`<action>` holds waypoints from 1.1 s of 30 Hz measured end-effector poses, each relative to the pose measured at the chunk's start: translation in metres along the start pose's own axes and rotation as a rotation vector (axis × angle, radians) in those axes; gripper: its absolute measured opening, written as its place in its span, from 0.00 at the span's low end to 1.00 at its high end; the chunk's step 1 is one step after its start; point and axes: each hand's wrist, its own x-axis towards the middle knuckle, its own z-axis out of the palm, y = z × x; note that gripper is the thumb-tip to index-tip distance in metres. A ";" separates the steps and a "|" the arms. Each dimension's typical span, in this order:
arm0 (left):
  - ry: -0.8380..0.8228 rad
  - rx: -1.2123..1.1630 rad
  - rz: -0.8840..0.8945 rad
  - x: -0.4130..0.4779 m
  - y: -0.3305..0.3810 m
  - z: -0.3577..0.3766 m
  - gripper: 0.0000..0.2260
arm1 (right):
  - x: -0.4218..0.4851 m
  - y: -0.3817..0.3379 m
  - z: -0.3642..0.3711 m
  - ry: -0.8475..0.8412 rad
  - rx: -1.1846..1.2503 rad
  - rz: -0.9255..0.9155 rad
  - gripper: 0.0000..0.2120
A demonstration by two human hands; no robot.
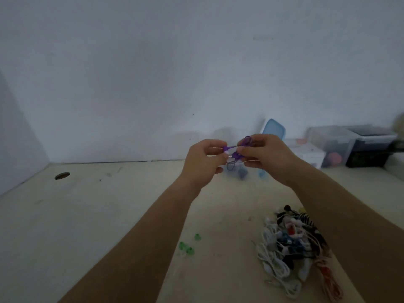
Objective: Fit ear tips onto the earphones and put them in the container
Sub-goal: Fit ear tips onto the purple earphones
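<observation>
On the head camera we see both hands raised over the table point(109, 215), close together. The left hand point(203, 162) pinches a purple earbud point(226, 149) between thumb and fingertips; the earbud's end looks pale, perhaps a fitted tip, though the blur keeps us from being sure. The right hand point(269, 158) has its fingers curled round the bundled purple cord point(236, 155) of the same earphones, and a loop sticks up above the fingers. Just behind and below the hands stands a hazy clear container point(251, 172) with bluish shapes inside. A blue lid point(273, 130) leans on the wall behind it. Nearer to us, green tips point(187, 248) lie loose on the table, left of a tangled pile point(293, 243) of earphones beside the right forearm. Boxes point(349, 145) sit by the wall at far right.
</observation>
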 end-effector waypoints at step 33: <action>-0.399 0.569 -0.026 -0.079 -0.013 0.074 0.09 | -0.085 0.017 -0.097 -0.124 -0.728 0.002 0.07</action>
